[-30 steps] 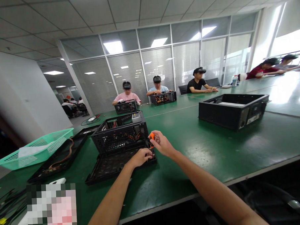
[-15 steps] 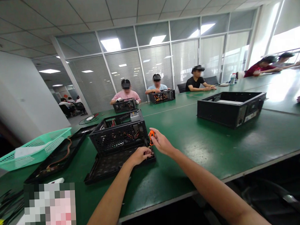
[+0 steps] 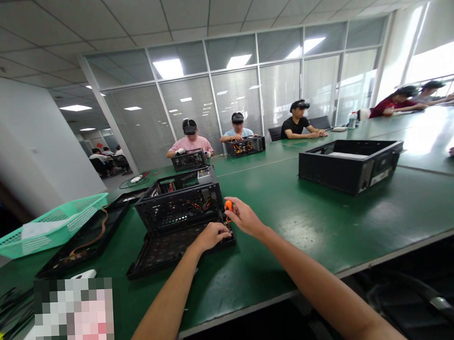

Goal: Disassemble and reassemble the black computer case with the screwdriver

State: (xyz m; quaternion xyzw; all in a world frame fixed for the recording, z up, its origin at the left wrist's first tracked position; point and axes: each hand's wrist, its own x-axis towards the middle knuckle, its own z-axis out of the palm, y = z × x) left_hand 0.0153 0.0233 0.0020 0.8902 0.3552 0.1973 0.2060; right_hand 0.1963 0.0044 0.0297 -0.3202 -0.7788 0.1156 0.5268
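Observation:
My right hand (image 3: pixel 244 217) is closed around the orange handle of a screwdriver (image 3: pixel 228 205), held near the right end of a black panel (image 3: pixel 166 250). That panel lies flat on the green table, against the front of an open black computer case (image 3: pixel 179 204) with wires inside. At the panel's right corner, my left hand (image 3: pixel 214 235) rests with curled fingers on a small part. What those fingers grip is too small to make out. The screwdriver's tip is hidden by the fingers and the panel's edge.
A second black case (image 3: pixel 330 168) stands to the right. On the left are a green basket (image 3: pixel 78 209), a black tray-like cover (image 3: pixel 90 241) with a cable, and dark cables (image 3: pixel 11 309). Across the table (image 3: pixel 308 231), several people (image 3: pixel 190 141) sit, two with computer cases.
The orange handle in my right hand has tilted, its end now turned more toward me. My left hand stays at the panel's corner.

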